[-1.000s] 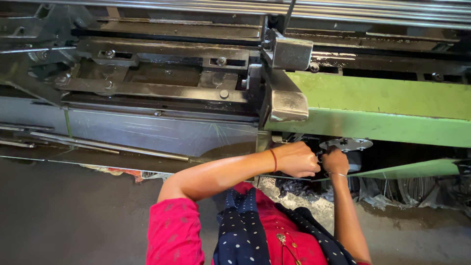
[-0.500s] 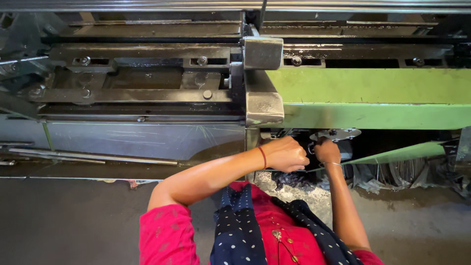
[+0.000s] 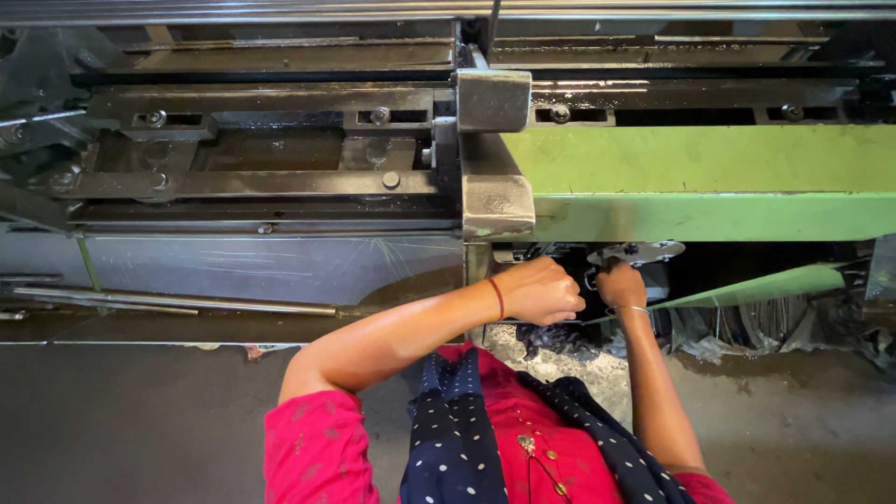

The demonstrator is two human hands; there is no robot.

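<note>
Nearest the camera is the person's own body: a pink top with a dark blue, white-dotted scarf (image 3: 457,429) hanging down the front. Both bare forearms reach forward and away from it, under the edge of a large machine.

The left hand (image 3: 539,291) is curled into a loose fist, knuckles up, with a thin red band round the wrist. Its fingers are folded in towards the dark opening below the machine; what they close on is hidden by the hand itself, so I cannot tell whether it grips anything. Just beside it, to the right, the right hand (image 3: 621,283) is raised with its fingers bunched and closed, a thin bangle at the wrist. Its fingertips are up against a small grey metal plate (image 3: 637,252) that sticks out flat beneath the green beam; whether they pinch it or only touch it is not clear. Between and below the two hands lies a dark clump of threads or fluff (image 3: 551,338) on the pale, dusty floor (image 3: 803,429).

To the right of the hands a slanted green strip (image 3: 756,285) runs off under the machine, with grey waste hanging behind it. Above the hands sits a heavy grey metal block (image 3: 495,191), and right of it the long green beam (image 3: 709,182). Left of the block is a dull steel panel (image 3: 271,266) with a thin rod (image 3: 177,303) lying along its foot. Farthest away are dark bolted rails (image 3: 261,121) across the machine's top.
</note>
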